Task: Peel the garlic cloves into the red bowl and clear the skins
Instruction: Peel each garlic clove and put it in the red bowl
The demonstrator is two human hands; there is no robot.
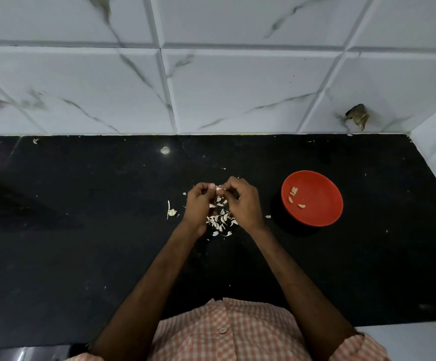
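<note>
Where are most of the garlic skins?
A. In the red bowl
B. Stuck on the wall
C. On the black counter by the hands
C: the skins lie heaped on the counter below the left hand and right hand, which pinch a clove; the bowl holds only a few peeled cloves.
</note>
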